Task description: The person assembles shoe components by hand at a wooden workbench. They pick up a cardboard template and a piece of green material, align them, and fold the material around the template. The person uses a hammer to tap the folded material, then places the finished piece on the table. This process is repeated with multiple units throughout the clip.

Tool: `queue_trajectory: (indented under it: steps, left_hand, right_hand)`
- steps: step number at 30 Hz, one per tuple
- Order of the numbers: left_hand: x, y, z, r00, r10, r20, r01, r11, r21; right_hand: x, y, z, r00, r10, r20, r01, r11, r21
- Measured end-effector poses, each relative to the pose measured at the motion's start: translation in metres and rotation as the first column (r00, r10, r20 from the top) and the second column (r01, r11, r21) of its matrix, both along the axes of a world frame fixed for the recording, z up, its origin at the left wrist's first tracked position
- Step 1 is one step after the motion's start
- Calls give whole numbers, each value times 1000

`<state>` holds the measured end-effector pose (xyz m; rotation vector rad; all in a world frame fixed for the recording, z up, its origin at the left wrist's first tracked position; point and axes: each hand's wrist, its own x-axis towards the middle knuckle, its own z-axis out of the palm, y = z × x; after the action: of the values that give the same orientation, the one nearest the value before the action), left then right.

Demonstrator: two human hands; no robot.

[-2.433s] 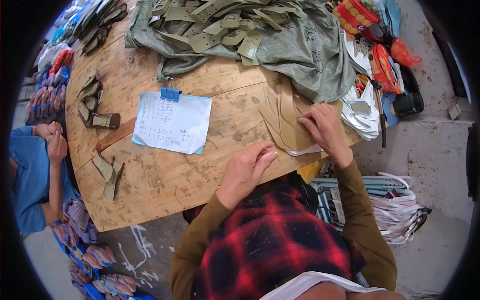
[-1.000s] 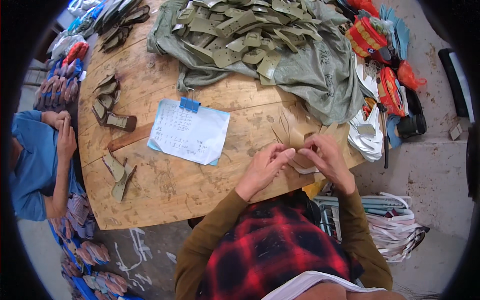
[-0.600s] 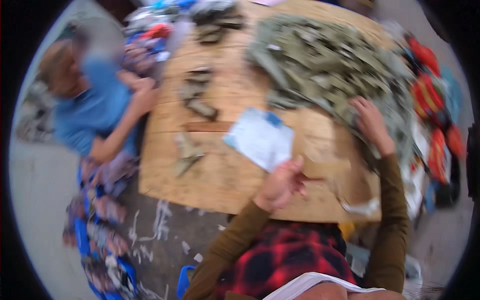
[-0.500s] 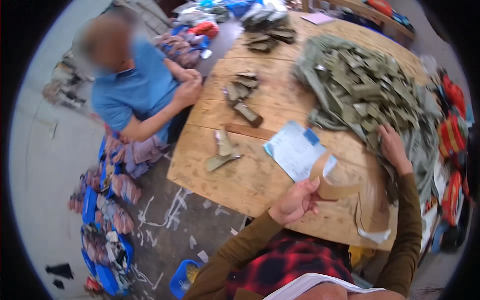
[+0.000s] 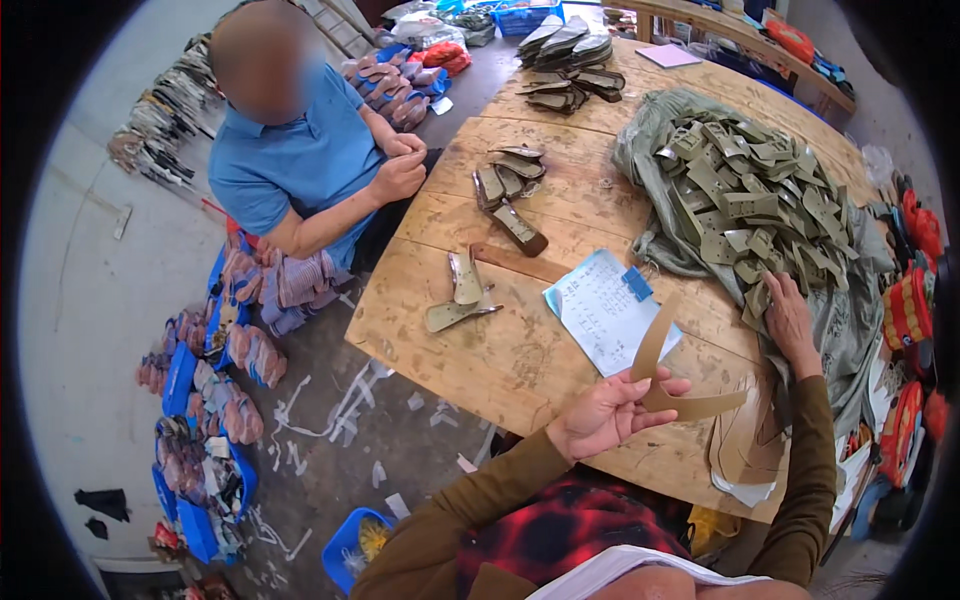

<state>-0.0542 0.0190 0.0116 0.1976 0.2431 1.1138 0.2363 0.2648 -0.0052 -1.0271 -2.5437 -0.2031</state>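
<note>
My left hand (image 5: 620,412) is closed on a curved V-shaped tan piece (image 5: 655,350), probably card or leather, held above the table's near edge. My right hand (image 5: 792,322) lies at the near edge of a heap of olive-green cut pieces (image 5: 745,205), its fingers stretched out and touching them; its thumb is hidden. The pieces are curved, some with small holes, and lie on a grey-green sack (image 5: 650,140). Left of the tan piece is a written sheet (image 5: 605,315) with a blue clip (image 5: 636,283). Flat brown patterns (image 5: 750,440) lie beside my right forearm.
The wooden table (image 5: 420,270) bears small stacks of olive pieces (image 5: 515,225) and more at the back. Across its left edge sits a person in a blue shirt (image 5: 300,170), hands together. Blue baskets (image 5: 180,380) with bundles stand on the littered floor. Red goods (image 5: 905,305) line the right.
My view has shifted slightly, and the picture is sharper. The tan piece has turned and opened wider in my left hand. My right hand stays at the heap's edge.
</note>
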Motion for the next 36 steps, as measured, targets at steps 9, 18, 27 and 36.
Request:
queue_trajectory:
  steps: [9, 18, 27, 36]
  left_hand:
    - [-6, -12, -1, 989, 60, 135, -51, 996, -68]
    - [-8, -17, -9, 990, 63, 127, -53, 996, -78]
    - [-14, -20, -11, 990, 97, 105, -88, 992, -91]
    - [-13, -20, 4, 986, 124, 115, -114, 989, -96]
  right_hand:
    - [-6, -2, 5, 994, 12, 104, -13, 1000, 8]
    - [23, -1, -26, 995, -77, 61, 72, 995, 72]
    - [17, 21, -15, 973, -150, 178, 150, 989, 14]
    - [12, -19, 17, 961, -119, 251, 149, 984, -103]
